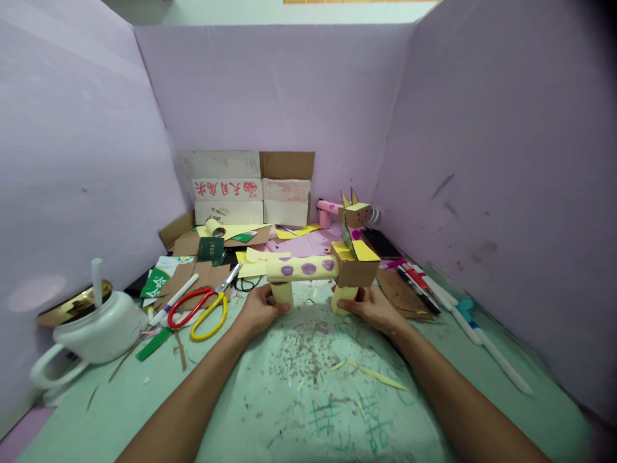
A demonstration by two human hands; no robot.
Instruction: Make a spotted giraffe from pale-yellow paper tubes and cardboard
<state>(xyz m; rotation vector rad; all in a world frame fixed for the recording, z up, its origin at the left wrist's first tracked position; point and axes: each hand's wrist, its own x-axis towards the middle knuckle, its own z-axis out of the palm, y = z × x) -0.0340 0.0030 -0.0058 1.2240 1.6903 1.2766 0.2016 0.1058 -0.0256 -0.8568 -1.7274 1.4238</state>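
Observation:
A cardboard giraffe model (pixel 318 267) stands on the green table, with a pale yellow body carrying purple spots, a brown chest block and a small horned head (pixel 357 213) raised at the back. My left hand (pixel 258 310) is closed around its rear yellow leg (pixel 282 293). My right hand (pixel 373 307) is closed around its front yellow leg (pixel 344 299). Both forearms reach in from the bottom of the view.
Red-and-yellow scissors (pixel 205 307) lie left of the model. A white jug-like cup with a straw (pixel 96 331) stands far left. Markers and pens (pixel 424 283) lie at right, a pink glue gun (pixel 326 209) and cardboard scraps at the back. Purple partition walls enclose the table.

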